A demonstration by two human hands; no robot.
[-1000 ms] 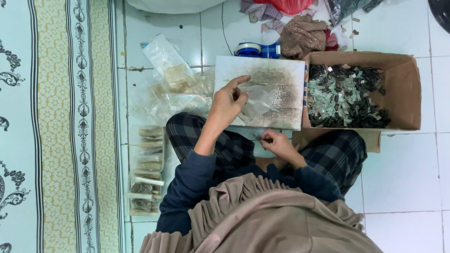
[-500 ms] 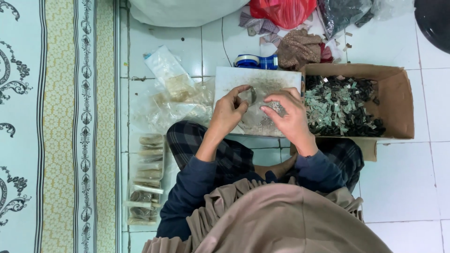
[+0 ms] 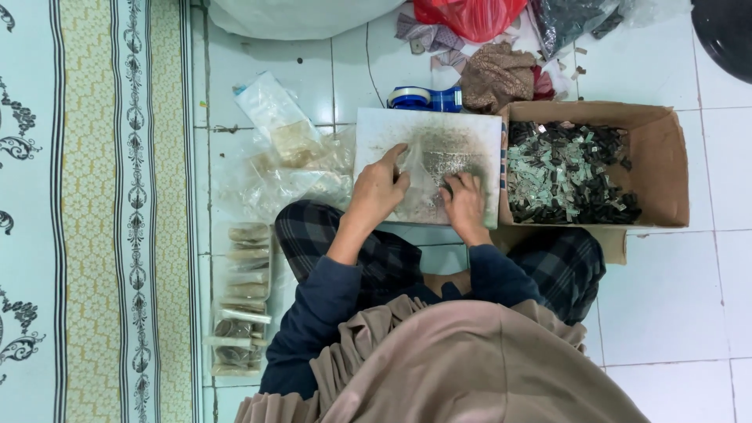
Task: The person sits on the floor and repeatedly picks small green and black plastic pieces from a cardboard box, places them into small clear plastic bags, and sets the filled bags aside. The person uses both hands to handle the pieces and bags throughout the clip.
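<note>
Your left hand (image 3: pixel 378 190) and right hand (image 3: pixel 465 205) are pinching a clear little bag (image 3: pixel 423 174) lying between them, box (image 3: pixel 658 133) at 3 o'clock.

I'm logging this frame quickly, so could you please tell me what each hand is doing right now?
Left hand: fingers pinching a small clear plastic bag on the white board.
Right hand: fingers curled on that bag; grip cannot be told.

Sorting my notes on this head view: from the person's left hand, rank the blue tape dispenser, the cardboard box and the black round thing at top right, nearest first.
1. Tape dispenser, just above the left hand.
2. Cardboard box, off to the right.
3. Black round thing, far top right corner.
</note>
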